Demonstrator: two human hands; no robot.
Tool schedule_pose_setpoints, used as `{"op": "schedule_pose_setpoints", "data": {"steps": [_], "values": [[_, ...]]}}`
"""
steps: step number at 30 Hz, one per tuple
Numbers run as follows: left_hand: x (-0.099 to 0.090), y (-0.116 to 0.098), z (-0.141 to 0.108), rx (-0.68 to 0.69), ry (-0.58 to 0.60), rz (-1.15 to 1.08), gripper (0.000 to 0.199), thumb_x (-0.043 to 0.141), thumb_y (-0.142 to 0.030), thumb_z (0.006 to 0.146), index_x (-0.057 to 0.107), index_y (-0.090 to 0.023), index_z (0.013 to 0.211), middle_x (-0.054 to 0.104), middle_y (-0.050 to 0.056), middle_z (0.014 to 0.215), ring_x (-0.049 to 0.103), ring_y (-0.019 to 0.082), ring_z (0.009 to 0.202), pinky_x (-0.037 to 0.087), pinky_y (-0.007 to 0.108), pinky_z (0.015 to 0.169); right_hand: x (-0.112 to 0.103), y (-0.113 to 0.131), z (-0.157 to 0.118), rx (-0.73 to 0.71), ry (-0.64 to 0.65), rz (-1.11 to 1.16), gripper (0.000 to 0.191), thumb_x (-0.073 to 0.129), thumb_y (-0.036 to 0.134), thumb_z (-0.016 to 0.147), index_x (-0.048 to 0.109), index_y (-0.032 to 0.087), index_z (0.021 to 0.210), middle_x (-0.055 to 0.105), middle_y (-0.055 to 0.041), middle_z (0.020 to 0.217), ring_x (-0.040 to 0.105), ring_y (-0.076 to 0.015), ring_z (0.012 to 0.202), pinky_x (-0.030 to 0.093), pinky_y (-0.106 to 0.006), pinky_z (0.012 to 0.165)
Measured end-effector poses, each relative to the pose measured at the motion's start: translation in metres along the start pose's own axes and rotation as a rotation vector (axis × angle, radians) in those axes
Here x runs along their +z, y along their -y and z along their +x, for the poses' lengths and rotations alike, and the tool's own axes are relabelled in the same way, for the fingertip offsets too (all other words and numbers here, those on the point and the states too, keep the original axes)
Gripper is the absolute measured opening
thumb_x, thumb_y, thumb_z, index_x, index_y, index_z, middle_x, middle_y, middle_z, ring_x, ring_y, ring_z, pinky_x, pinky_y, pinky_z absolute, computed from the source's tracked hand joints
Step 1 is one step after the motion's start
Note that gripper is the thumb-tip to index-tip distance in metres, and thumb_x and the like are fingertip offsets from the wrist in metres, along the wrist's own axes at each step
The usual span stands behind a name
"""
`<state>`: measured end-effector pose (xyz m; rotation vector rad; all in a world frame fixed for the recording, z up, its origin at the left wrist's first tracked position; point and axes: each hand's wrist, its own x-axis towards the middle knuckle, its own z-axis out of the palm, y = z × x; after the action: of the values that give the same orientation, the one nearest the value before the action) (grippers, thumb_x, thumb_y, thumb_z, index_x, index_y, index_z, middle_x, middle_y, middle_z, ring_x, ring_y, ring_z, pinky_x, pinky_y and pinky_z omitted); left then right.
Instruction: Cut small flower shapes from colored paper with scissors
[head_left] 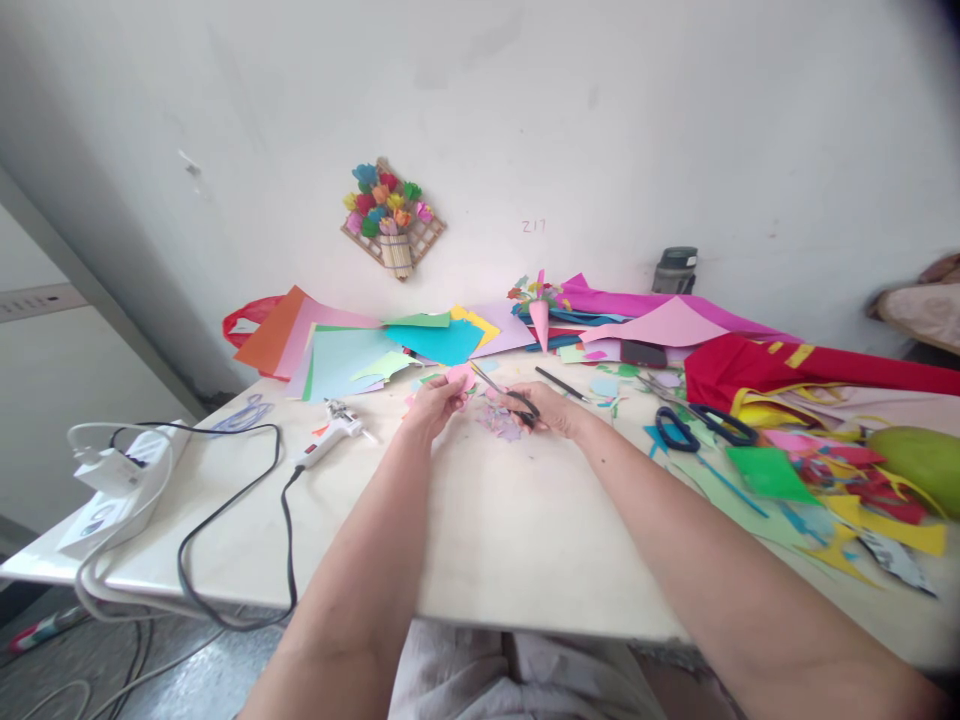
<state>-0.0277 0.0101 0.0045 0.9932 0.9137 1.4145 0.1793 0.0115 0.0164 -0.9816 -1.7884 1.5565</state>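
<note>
My left hand (439, 403) pinches a small pink piece of paper (460, 376) over the middle of the table. Facing it, my right hand (546, 407) is closed round the dark handles of a pair of scissors (523, 404). The blades point left toward the pink paper; whether they touch it I cannot tell. Below and between my hands lies a little heap of pale purple paper cut-outs (501, 422). A black pen (562, 384) rests just beyond my right hand.
A glue gun (330, 440) with its black cord and a white power strip (124, 490) occupy the left side. Coloured paper sheets (345, 360) line the wall. To the right are larger scissors (705, 425), paper scraps (862, 480) and red cloth (757, 375). A phone (643, 353) lies behind.
</note>
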Motion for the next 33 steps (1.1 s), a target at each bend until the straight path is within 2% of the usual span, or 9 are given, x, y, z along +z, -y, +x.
{"op": "schedule_pose_setpoints", "data": {"steps": [5,9,12,17,24,33], "values": [[-0.001,0.001,-0.001,-0.025,0.047,0.059,0.031,0.086,-0.031,0.06,0.066,-0.011,0.073,0.062,0.002,0.064,0.056,0.007,0.051,0.04,0.015,0.042,0.001,0.001,0.0,0.006,-0.027,0.006,0.025,0.067,0.03,0.082,0.051,0.015,0.068,0.052,0.0037,0.042,0.042,-0.0056,0.031,0.024,-0.015,0.027],[0.0,0.002,-0.002,-0.069,0.032,0.095,0.028,0.083,-0.026,0.064,0.069,-0.011,0.082,0.068,0.005,0.075,0.065,0.012,0.06,0.045,0.016,0.045,0.003,0.002,0.001,-0.026,-0.036,0.013,0.026,0.07,0.029,0.079,0.052,0.015,0.067,0.05,0.0047,0.042,0.042,-0.0059,0.032,0.029,-0.016,0.029],[0.002,0.003,-0.002,-0.082,0.062,0.098,0.025,0.081,-0.025,0.067,0.07,-0.011,0.085,0.071,0.007,0.08,0.067,0.014,0.064,0.05,0.019,0.049,0.004,0.002,0.002,-0.035,-0.055,-0.004,0.025,0.071,0.029,0.078,0.053,0.015,0.067,0.049,0.0053,0.042,0.042,-0.0064,0.034,0.031,-0.017,0.03],[0.004,0.005,-0.002,-0.078,0.068,0.072,0.018,0.078,-0.02,0.07,0.07,-0.01,0.084,0.071,0.007,0.079,0.067,0.014,0.064,0.056,0.023,0.06,0.006,0.004,0.002,-0.036,-0.058,-0.042,0.026,0.07,0.029,0.077,0.051,0.017,0.064,0.046,0.0063,0.041,0.04,-0.0064,0.032,0.033,-0.018,0.031],[0.008,0.003,-0.004,-0.08,0.036,0.022,0.013,0.074,-0.015,0.073,0.071,-0.01,0.085,0.072,0.007,0.082,0.068,0.015,0.067,0.059,0.03,0.075,0.007,0.002,0.004,-0.045,-0.074,-0.062,0.025,0.068,0.029,0.078,0.051,0.017,0.064,0.046,0.0063,0.042,0.042,-0.0071,0.033,0.034,-0.018,0.032],[0.012,0.003,-0.006,-0.091,0.028,-0.01,0.009,0.075,-0.013,0.074,0.069,-0.01,0.081,0.071,0.006,0.081,0.067,0.012,0.062,0.059,0.026,0.07,0.003,-0.011,0.013,-0.109,-0.041,-0.02,0.027,0.073,0.034,0.073,0.054,0.017,0.065,0.045,0.0065,0.044,0.042,-0.0073,0.035,0.035,-0.018,0.032]]}}
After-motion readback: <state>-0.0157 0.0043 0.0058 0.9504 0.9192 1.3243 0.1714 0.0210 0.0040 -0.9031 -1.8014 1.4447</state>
